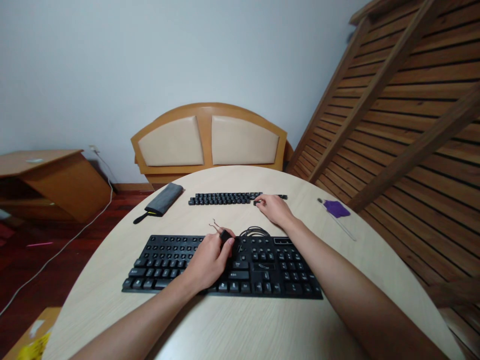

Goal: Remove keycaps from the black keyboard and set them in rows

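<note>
On the table lies a black keyboard (232,275), its upper rows stripped of caps and showing bare switches. My left hand (210,260) rests over the keyboard, closed around the black handle of a keycap puller (224,234) whose wire prongs point up and away. Behind the keyboard, removed keycaps (221,198) stand in neat rows. My right hand (275,209) is at the right end of those rows, thumb and fingers pinching a black keycap (256,202) at the tabletop. Part of that keycap is covered by the fingers.
A coiled cable (255,230) sits behind the keyboard. A grey pouch (164,199) lies at the far left of the round table (112,260). On the right are a purple cloth (336,208) and a thin brush (337,220). A wooden headboard (208,135) stands behind.
</note>
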Action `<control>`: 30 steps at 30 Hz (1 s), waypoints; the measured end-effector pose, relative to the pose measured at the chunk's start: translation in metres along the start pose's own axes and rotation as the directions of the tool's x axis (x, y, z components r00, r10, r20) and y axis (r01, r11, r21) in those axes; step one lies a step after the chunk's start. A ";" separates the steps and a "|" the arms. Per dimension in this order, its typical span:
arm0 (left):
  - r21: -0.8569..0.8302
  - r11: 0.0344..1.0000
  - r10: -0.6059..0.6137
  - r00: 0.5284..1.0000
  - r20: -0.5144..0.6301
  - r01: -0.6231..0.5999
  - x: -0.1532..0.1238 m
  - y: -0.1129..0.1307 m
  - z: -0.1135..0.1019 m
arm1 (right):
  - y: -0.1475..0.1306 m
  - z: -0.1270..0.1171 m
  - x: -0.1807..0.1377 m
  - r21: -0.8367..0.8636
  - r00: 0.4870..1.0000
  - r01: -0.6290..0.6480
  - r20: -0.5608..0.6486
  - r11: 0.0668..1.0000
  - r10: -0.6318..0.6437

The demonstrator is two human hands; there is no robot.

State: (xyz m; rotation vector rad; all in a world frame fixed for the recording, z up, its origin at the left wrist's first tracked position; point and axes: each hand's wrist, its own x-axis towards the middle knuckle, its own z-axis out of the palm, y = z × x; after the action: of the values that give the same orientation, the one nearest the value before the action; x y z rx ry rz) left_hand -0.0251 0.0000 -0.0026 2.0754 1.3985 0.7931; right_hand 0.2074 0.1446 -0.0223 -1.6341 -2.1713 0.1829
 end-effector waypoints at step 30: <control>0.016 1.000 -0.011 1.000 -0.001 0.011 -0.001 -0.004 0.002 | -0.003 0.004 0.005 -0.006 1.000 0.010 0.006 1.000 -0.010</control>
State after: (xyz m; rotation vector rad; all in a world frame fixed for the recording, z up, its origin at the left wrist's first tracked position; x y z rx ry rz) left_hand -0.0270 0.0002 -0.0069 2.0779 1.4201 0.7815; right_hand 0.2018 0.1489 -0.0241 -1.6282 -2.1863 0.1785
